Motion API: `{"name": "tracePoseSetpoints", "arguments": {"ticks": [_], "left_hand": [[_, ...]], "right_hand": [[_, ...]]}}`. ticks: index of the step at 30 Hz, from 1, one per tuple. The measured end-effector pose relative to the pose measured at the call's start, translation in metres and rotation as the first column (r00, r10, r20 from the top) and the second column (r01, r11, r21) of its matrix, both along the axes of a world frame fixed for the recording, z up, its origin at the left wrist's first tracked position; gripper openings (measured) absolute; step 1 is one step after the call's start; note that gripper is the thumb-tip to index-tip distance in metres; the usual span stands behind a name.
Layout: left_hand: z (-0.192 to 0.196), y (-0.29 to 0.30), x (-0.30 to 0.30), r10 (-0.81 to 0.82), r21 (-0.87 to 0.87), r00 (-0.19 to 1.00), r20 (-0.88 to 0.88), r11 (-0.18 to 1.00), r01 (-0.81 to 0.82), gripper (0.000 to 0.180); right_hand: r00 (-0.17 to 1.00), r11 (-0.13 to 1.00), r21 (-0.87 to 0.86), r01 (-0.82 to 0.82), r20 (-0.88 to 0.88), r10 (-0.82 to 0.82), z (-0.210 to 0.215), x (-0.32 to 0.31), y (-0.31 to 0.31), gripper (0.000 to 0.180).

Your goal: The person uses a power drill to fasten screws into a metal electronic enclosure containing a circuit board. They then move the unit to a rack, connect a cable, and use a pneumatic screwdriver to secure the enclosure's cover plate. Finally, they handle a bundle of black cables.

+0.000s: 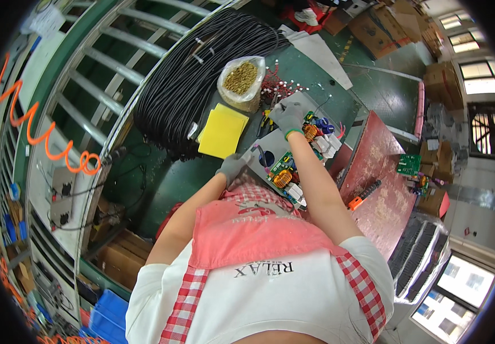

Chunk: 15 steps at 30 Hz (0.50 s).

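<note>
A grey metal chassis (pixel 270 146) with green circuit boards (pixel 282 166) and copper coils lies on the green workbench in front of me. My left hand (pixel 233 166), in a grey glove, grips the chassis' near left edge. My right hand (pixel 288 117), also gloved in grey, rests on the far end of the chassis by a copper coil (pixel 310 133) and blue capacitors (pixel 323 122). Whether the right fingers hold anything is hidden.
A large bundle of black cables (pixel 196 74) lies at the left. A bag of brass parts (pixel 241 80) and yellow sheets (pixel 222 131) sit beside it. A red board (pixel 373 189) with an orange-handled tool (pixel 363 195) and another circuit board (pixel 409 164) lies to the right.
</note>
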<state>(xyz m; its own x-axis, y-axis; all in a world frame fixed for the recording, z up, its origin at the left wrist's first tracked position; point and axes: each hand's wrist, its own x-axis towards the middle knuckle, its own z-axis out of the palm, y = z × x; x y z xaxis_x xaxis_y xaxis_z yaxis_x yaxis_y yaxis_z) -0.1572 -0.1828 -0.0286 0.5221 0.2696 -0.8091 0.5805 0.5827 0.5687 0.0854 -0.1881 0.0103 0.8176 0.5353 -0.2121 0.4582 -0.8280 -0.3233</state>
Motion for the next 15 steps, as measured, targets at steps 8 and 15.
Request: {"name": "tracePoseSetpoints", "arguments": {"ticks": [8, 15], "left_hand": [[-0.056, -0.087, -0.003, -0.329, -0.271, 0.869, 0.369, 0.857, 0.439, 0.029], [-0.072, -0.137, 0.039, -0.051, -0.654, 0.961, 0.271, 0.723, 0.222, 0.027]], "right_hand": [[0.996, 0.661, 0.749, -0.03, 0.08, -0.047, 0.107, -0.005, -0.144, 0.015], [0.997, 0.934, 0.352, -0.068, -0.007, 0.076, 0.025, 0.092, -0.263, 0.02]]}}
